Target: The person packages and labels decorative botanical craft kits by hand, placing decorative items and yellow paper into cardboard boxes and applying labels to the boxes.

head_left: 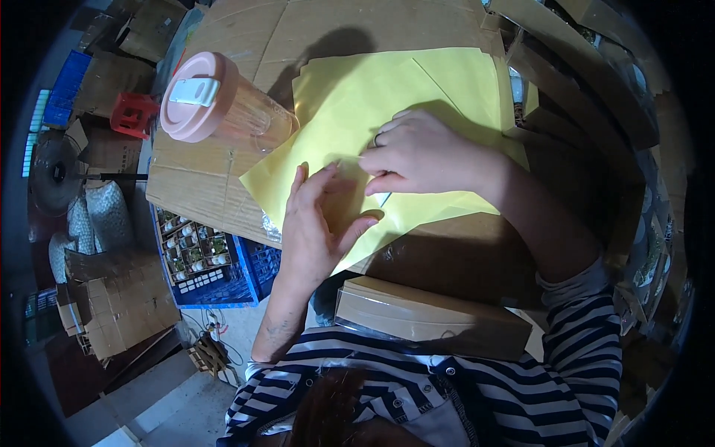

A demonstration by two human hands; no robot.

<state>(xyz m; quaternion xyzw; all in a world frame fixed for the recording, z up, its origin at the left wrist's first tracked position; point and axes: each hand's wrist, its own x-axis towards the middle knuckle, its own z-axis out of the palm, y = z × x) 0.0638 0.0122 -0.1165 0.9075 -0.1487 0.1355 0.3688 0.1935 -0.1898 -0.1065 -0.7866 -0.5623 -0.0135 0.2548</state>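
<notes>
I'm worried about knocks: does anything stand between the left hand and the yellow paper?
Nothing visible does. The left hand is over the near part of the yellow paper; the pink-lidded cup stands farther off, to the left.

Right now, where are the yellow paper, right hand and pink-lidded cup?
Yellow paper (357,104): head view, bare upper area.
Right hand (423,153): head view, its back.
Pink-lidded cup (244,112): head view, clear side.
</notes>
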